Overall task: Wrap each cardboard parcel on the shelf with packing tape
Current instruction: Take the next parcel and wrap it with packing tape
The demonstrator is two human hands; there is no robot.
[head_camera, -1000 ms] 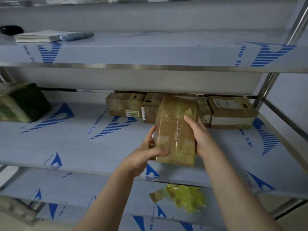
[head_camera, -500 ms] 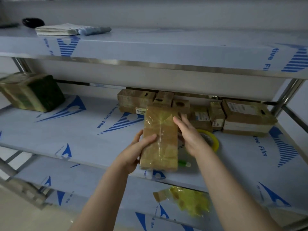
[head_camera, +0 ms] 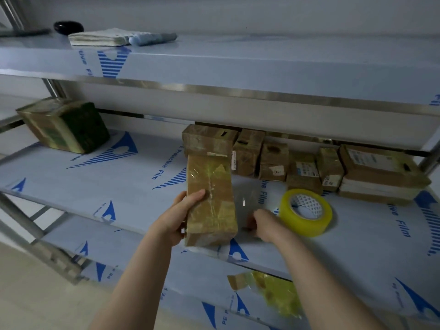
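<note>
Your right hand (head_camera: 262,225) is blurred and its fingers are hidden beside the parcel (head_camera: 210,198), so I cannot tell if it grips anything. Your left hand (head_camera: 183,215) grips this parcel at its left edge, thumb on the top face, over the front of the middle shelf (head_camera: 142,186). The yellow tape roll (head_camera: 306,211) lies on this shelf just right of your right hand; other parcels (head_camera: 273,163) stand at the back
</note>
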